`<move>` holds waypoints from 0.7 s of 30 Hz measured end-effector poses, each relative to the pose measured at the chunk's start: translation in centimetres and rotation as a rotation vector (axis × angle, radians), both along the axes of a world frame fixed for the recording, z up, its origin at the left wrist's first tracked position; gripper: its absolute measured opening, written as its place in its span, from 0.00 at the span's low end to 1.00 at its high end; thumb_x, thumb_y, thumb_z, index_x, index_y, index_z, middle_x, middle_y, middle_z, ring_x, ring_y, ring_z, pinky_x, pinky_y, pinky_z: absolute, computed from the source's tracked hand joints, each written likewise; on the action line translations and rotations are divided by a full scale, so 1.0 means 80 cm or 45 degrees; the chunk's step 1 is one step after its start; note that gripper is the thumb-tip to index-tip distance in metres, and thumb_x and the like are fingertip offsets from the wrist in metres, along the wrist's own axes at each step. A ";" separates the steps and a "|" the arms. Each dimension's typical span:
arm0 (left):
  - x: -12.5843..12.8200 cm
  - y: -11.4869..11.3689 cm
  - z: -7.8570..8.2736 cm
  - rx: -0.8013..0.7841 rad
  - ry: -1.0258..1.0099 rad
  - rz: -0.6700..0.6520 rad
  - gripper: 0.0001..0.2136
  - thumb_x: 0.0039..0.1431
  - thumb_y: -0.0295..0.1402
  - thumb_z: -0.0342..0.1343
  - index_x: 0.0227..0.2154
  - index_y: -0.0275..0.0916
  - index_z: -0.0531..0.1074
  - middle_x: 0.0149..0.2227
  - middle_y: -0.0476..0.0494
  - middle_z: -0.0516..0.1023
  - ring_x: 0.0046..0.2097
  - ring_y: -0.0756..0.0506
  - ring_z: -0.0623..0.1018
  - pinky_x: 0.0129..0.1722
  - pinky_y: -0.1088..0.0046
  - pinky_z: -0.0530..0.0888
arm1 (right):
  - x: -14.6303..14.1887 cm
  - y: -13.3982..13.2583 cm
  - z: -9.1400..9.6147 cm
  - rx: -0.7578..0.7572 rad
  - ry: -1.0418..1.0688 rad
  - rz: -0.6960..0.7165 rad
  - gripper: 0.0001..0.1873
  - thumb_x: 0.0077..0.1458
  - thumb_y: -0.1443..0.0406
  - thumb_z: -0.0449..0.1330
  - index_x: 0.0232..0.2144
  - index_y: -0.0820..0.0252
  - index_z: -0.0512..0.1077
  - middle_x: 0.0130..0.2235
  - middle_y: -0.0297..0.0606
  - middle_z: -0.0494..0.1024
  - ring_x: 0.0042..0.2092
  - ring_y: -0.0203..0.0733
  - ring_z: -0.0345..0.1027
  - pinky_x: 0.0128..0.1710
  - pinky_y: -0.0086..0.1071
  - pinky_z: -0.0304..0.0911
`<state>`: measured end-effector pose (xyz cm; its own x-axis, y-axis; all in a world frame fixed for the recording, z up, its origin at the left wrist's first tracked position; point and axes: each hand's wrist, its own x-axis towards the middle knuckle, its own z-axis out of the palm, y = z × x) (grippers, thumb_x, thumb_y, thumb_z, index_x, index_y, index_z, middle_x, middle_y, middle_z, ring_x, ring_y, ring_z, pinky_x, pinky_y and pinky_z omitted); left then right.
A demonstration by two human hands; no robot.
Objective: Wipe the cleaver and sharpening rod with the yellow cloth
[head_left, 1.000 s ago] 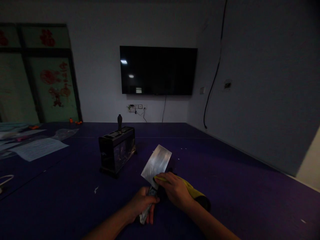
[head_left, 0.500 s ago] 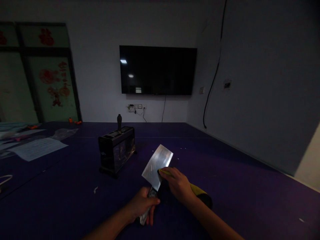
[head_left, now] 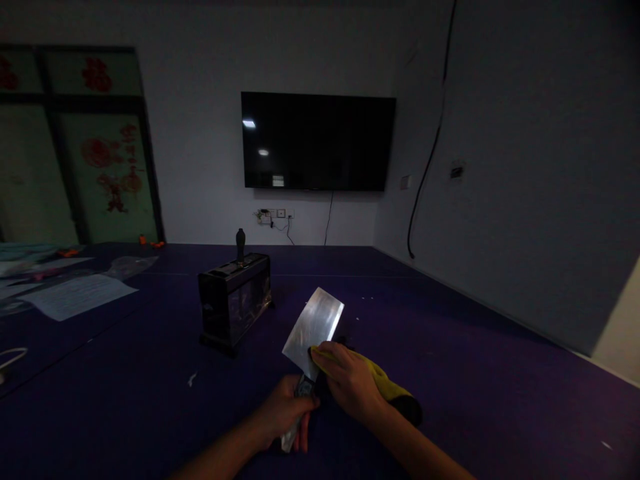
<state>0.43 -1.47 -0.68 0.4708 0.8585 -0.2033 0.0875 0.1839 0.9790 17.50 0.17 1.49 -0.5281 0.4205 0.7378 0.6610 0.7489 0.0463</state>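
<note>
A cleaver [head_left: 315,325] with a broad, shiny blade is tilted up over the purple tabletop, its tip pointing away and to the right. My left hand [head_left: 287,412] is closed around its handle, which looks wrapped in something clear and crinkled. In my right hand [head_left: 351,379] is a yellow and black cloth [head_left: 387,385], pressed against the lower part of the blade near the handle. The cloth's loose end trails to the right behind the hand. My right palm and part of the cloth under it are hidden.
Left of the cleaver stands a black knife block [head_left: 235,300] with one dark handle [head_left: 241,245] sticking up. Farther left lie paper sheets [head_left: 80,295] and a clear plastic bag [head_left: 131,265]. A white scrap [head_left: 192,379] rests on the purple table [head_left: 150,413]. Walls border the back and right.
My right hand has slid slightly down the blade toward the handle with the cloth, and more of the yellow cloth shows. The left hand keeps its hold on the cleaver.
</note>
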 end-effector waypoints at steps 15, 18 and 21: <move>0.002 -0.001 0.003 0.006 -0.018 0.011 0.12 0.45 0.40 0.53 0.26 0.36 0.62 0.12 0.56 0.63 0.13 0.50 0.68 0.10 0.80 0.59 | -0.006 -0.006 0.003 -0.020 -0.022 0.091 0.16 0.56 0.71 0.48 0.41 0.54 0.71 0.40 0.39 0.74 0.38 0.39 0.68 0.36 0.32 0.66; 0.001 0.000 0.001 0.013 -0.009 0.009 0.11 0.46 0.39 0.52 0.27 0.37 0.61 0.11 0.56 0.63 0.13 0.50 0.68 0.10 0.81 0.59 | -0.002 -0.001 0.001 -0.024 -0.005 0.065 0.16 0.56 0.72 0.48 0.41 0.55 0.71 0.40 0.39 0.74 0.38 0.39 0.68 0.36 0.33 0.66; 0.000 0.001 -0.002 0.021 0.019 -0.001 0.10 0.46 0.38 0.51 0.29 0.37 0.60 0.11 0.57 0.63 0.13 0.50 0.68 0.10 0.81 0.58 | 0.003 0.004 0.000 -0.017 0.029 0.062 0.17 0.55 0.72 0.48 0.42 0.55 0.71 0.41 0.40 0.74 0.39 0.39 0.67 0.36 0.32 0.67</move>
